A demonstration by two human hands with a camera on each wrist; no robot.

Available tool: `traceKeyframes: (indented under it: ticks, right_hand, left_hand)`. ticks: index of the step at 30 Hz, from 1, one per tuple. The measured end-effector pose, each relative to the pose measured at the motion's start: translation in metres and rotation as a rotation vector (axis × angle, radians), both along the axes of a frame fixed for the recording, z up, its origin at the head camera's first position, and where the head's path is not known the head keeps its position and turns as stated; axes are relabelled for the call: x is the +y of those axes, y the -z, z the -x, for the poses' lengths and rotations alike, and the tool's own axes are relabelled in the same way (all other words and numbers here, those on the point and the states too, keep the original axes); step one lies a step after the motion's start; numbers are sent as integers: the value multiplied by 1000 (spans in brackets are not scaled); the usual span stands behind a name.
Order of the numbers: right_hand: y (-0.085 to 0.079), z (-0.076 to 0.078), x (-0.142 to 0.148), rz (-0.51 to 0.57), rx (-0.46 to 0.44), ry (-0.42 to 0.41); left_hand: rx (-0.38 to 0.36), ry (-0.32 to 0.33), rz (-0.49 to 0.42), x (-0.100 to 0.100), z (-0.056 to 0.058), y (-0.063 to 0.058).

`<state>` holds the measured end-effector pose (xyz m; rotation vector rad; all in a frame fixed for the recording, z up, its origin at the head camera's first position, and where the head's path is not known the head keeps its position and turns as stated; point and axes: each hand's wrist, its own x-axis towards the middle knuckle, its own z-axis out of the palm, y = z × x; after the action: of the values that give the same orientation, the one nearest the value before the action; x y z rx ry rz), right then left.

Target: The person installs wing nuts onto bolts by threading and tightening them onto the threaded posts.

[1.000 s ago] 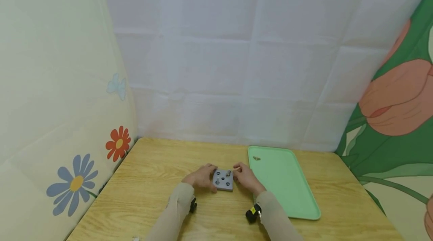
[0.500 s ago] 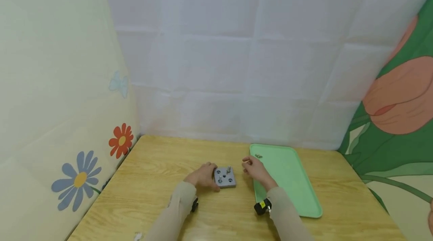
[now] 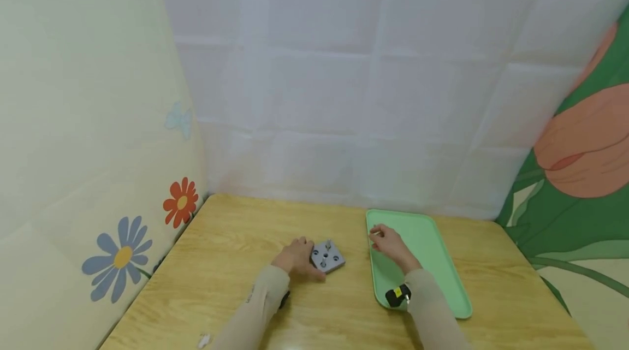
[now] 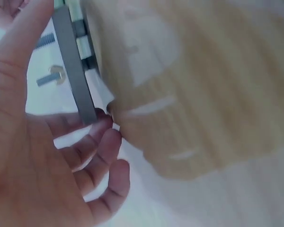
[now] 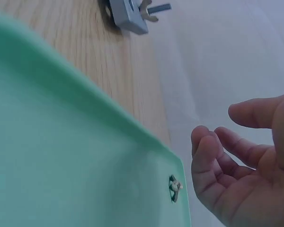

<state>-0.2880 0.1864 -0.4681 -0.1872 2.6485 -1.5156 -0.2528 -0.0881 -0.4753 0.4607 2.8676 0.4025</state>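
My left hand (image 3: 297, 258) grips a grey square metal plate (image 3: 334, 264) at its left side, thumb at the near edge and fingers at the far edge. The plate has several holes, and two bolts stand up from it. In the left wrist view, one bolt (image 4: 48, 79) carries a brass-coloured nut; in the right wrist view, a wing nut (image 5: 146, 10) sits on a bolt. My right hand (image 3: 392, 245) hovers over the green tray (image 3: 422, 262), fingers loosely bent with nothing between them. On the tray lies a loose wing nut (image 5: 175, 187), hidden behind that hand in the head view.
The wooden table (image 3: 245, 230) backs onto a white cloth (image 3: 295, 93). Flower-printed cloths hang at left and right. A small white object (image 3: 203, 340), too small to identify, lies at the table's near left.
My right hand has left the plate's right side and moved right, over the tray. The plate has turned in my left hand so that a corner points to the right.
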Motion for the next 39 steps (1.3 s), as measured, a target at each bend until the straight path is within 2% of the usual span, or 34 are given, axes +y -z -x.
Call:
traceKeyframes:
  ticks: [4,8,13,20,26,29,39]
  right_hand:
    - [4,3,12,-14,8,16]
    - [6,5,21,-52,-4,22]
    - [8,10,29,-110,-39,38]
    - [10,18,36,-179,-7,73]
    - [11,21,39,-244,-7,90]
    - [12,23,39,-275,8,85]
    - [16,29,40,-359,52,24]
  left_hand:
    - [-8,64,-49,-5,2,-1]
    - [-51,121,-124,-9,8,-2]
    - [-83,160,-116,-11,18,-2]
    - [-86,161,-93,-9,24,-4]
    - [-70,166,-83,-5,25,0]
    - [-81,163,-65,-2,25,1]
    - [-90,148,7,3,20,-8]
